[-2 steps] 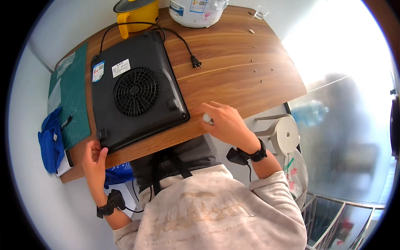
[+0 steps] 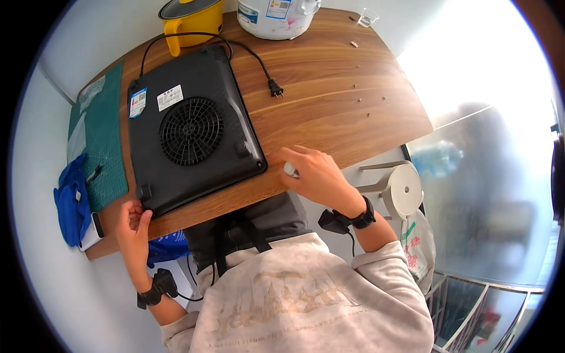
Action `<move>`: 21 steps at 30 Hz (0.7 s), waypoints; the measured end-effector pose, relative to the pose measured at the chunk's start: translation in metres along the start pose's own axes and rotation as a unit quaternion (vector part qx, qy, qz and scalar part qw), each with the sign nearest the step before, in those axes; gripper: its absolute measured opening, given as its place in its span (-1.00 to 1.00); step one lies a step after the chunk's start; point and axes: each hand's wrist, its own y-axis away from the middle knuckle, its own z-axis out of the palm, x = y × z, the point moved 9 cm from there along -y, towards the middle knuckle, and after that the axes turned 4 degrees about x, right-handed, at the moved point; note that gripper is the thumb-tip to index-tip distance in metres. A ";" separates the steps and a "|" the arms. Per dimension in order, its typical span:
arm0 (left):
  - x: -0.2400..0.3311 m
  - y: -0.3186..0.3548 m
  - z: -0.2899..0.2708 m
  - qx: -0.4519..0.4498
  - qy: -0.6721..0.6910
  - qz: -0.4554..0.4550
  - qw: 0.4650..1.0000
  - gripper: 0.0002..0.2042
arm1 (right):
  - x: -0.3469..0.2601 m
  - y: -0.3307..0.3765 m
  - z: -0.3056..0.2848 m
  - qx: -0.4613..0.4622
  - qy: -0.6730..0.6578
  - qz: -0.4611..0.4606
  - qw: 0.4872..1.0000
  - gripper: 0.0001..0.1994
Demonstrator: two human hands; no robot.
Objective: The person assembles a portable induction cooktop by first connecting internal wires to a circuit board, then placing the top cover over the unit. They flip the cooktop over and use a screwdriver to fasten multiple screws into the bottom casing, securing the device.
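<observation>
A black induction cooker (image 2: 226,88) lies upside down on the table, its round fan grille (image 2: 192,130) and small corner feet facing up. At its near left corner, my left hand (image 2: 134,226) is closed on the edge with thumb and fingers. To the right of the near right corner, my right hand (image 2: 318,176) is curled around a small whitish object (image 2: 291,170), apart from the cooker. Only the end of that object shows, so its kind is unclear. The cooker's black cord ends in a two-pin plug (image 2: 275,88) on the wood.
Several small screws (image 2: 360,100) lie on the wooden table (image 2: 329,76)'s right part, with a small clear cup (image 2: 368,17) beyond. A yellow pot (image 2: 200,23) and a white appliance (image 2: 276,26) stand behind. Left are a green cutting mat (image 2: 109,141) and blue cloth (image 2: 72,200). A stool (image 2: 405,189) stands right.
My right hand has shifted slightly to the left with the whitish object in it. My left hand and the cooker stay in place.
</observation>
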 end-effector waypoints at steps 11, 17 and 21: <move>0.009 0.008 -0.001 0.058 0.010 -0.010 0.998 -0.59 | -0.009 -0.003 0.011 0.017 -0.030 0.001 0.999 -0.67; 0.011 0.012 -0.005 0.066 -0.057 -0.027 0.996 -0.70 | -0.013 -0.007 0.012 0.025 -0.034 -0.002 0.999 -0.66; 0.025 0.015 -0.004 0.098 -0.031 0.010 0.995 -0.81 | -0.013 -0.013 0.015 0.041 -0.007 0.006 0.999 -0.68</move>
